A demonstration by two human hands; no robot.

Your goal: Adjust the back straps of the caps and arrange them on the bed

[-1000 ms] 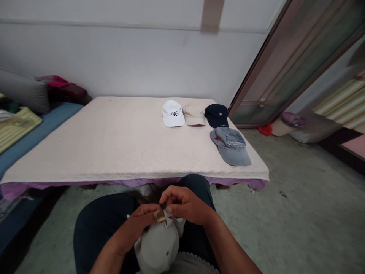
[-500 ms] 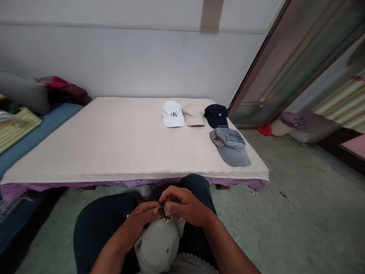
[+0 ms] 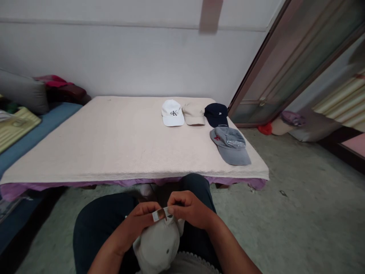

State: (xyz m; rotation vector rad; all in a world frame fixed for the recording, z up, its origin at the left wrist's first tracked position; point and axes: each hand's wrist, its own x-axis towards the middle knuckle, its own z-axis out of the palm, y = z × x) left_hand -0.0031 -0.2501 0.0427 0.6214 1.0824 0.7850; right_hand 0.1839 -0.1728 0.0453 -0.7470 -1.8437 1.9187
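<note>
A light grey-beige cap [image 3: 156, 245] rests in my lap, with the strap at its opening turned up toward the far side. My left hand [image 3: 144, 217] pinches the left part of the strap, where a whitish end shows by the thumb. With thumb and fingertips, my right hand [image 3: 189, 209] grips the right part of the strap. How the two strap parts join between the hands is too small to make out.
On the cream-covered low table [image 3: 114, 140] lie a white cap [image 3: 172, 113], a beige cap [image 3: 194, 114], a navy cap [image 3: 216, 115] and a grey cap [image 3: 230, 146]. A grey cushion [image 3: 24, 91] sits at the left. Sliding doors [image 3: 265, 76] stand at the right.
My right hand has shifted slightly right and the strap between my hands is flatter. A whitish strap end now shows by my left thumb. The caps on the table have not moved.
</note>
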